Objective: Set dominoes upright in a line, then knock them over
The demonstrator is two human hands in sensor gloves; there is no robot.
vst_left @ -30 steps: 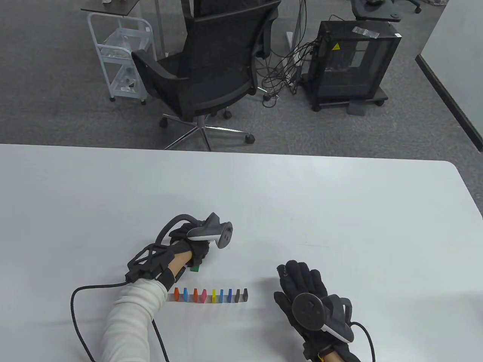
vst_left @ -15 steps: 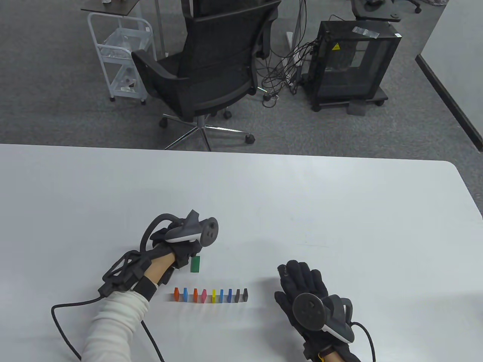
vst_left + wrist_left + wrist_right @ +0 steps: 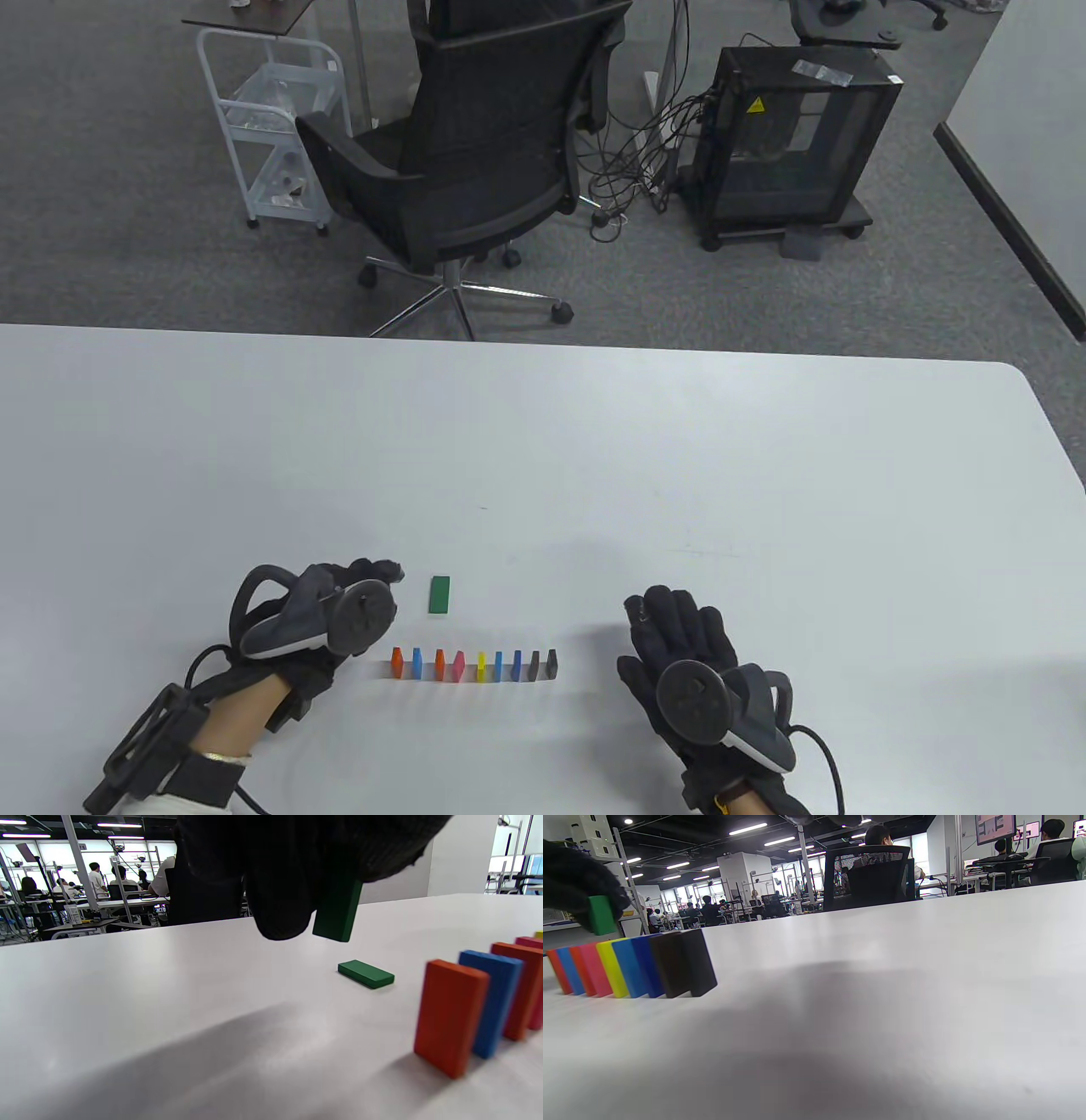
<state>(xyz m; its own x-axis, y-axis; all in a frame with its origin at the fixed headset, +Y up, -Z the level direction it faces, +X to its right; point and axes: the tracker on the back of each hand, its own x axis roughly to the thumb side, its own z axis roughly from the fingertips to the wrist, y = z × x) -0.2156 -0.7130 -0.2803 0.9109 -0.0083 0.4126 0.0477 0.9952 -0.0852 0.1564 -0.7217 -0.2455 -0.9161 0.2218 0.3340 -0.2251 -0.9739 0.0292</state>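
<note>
Nine dominoes (image 3: 475, 665) stand upright in a straight row near the front edge of a white desk (image 3: 594, 441), running left to right in orange, blue, orange, pink, yellow, blue, blue and two dark pieces, closely spaced but apart. The left hand (image 3: 339, 607), gloved in black with a tracker strapped to its back, hovers just beside the orange end of the row and pinches a green domino (image 3: 338, 914) in its fingers (image 3: 280, 899), the piece hanging nearly upright above the desk in the left wrist view. A second green domino (image 3: 439, 593) lies flat on the desk a little beyond the row, toward the far edge, touching nothing. The right hand (image 3: 687, 654) rests palm down on the desk to the right of the dark end of the row, fingers straight and relaxed, holding nothing and well apart from the nearest piece. Beyond the desk's far edge a black mesh office chair (image 3: 484, 161), a white wire cart (image 3: 271, 127) and a black cabinet on casters (image 3: 793, 144) stand on grey carpet.
</note>
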